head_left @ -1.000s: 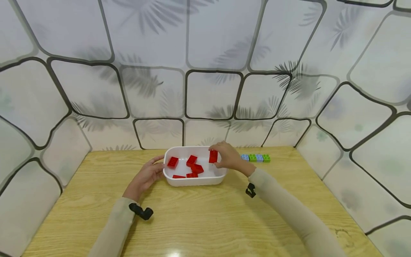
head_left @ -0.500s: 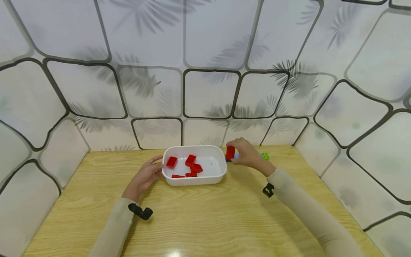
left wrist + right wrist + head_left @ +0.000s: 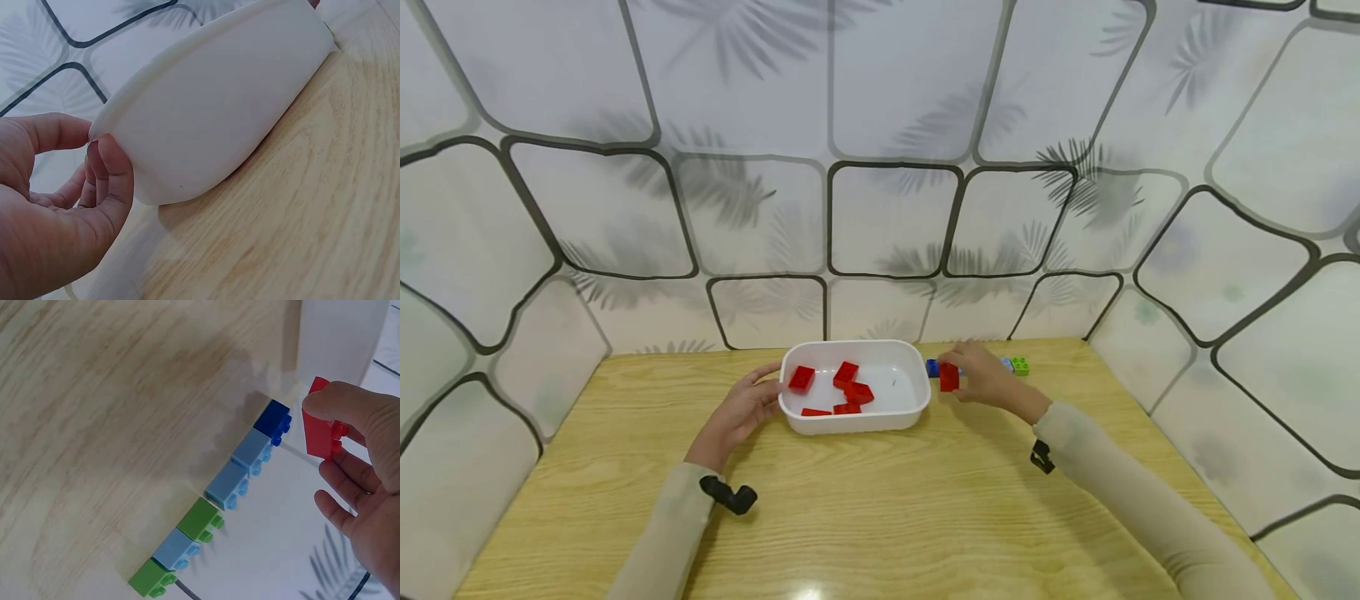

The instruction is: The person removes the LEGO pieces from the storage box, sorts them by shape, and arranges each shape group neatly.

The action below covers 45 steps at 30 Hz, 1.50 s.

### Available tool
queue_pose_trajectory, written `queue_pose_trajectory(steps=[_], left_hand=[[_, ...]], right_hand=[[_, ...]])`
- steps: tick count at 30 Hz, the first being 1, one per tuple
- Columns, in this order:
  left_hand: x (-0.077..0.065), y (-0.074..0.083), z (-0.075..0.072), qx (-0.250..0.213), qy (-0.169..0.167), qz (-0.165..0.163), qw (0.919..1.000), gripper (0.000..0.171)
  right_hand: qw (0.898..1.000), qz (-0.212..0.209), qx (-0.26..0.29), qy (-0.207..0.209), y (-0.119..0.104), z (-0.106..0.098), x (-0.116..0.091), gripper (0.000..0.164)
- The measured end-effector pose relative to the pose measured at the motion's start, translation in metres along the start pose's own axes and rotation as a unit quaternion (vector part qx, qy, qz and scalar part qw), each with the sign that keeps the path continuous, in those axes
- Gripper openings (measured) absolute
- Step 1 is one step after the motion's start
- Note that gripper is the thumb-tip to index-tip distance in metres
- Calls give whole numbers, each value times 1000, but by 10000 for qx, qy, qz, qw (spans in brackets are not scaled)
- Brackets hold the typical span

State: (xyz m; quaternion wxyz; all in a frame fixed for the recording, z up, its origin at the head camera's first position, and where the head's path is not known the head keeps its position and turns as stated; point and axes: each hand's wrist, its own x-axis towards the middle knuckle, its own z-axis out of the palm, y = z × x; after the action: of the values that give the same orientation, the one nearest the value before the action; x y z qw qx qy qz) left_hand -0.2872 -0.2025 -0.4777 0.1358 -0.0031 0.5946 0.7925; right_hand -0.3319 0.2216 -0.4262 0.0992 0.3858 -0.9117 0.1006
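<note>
My right hand pinches a red toy building brick between thumb and fingers, just right of the white tub. In the right wrist view, that red brick has its studs turned toward the fingers and is apart from the row below. The row has a dark blue brick at the tub end, then light blue bricks and green bricks. At the tub's left end, my left hand grips the rim, seen closely in the left wrist view. Several red bricks lie inside the tub.
The wooden table runs up to a patterned wall close behind the tub. Another patterned wall stands along the right side. Both wrists wear a black band.
The right hand has carried the red brick from over the tub's right end out to the right, then slightly toward the viewer beside the row. The left hand has stayed on the tub.
</note>
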Motion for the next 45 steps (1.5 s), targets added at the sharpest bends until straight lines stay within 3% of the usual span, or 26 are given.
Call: queue_pose_trajectory(steps=[7,13,23,45], left_hand=[[1,0,-1,50,-44,35,10000,61],[0,1,-1,74,-42,37,10000,62],[-1,0,-1,109,-43,39,9999,61],[1,-3,-3,50,-96,112,9999,60]], right_hand=[[9996,-246,-19,-107,2,10,-1,51],[9994,-73,55,-324,2,15,-2,51],[9993,-340,-22,-173,2,23,-5,48],[9993,-285,-114,-200,4,31,-1,47]])
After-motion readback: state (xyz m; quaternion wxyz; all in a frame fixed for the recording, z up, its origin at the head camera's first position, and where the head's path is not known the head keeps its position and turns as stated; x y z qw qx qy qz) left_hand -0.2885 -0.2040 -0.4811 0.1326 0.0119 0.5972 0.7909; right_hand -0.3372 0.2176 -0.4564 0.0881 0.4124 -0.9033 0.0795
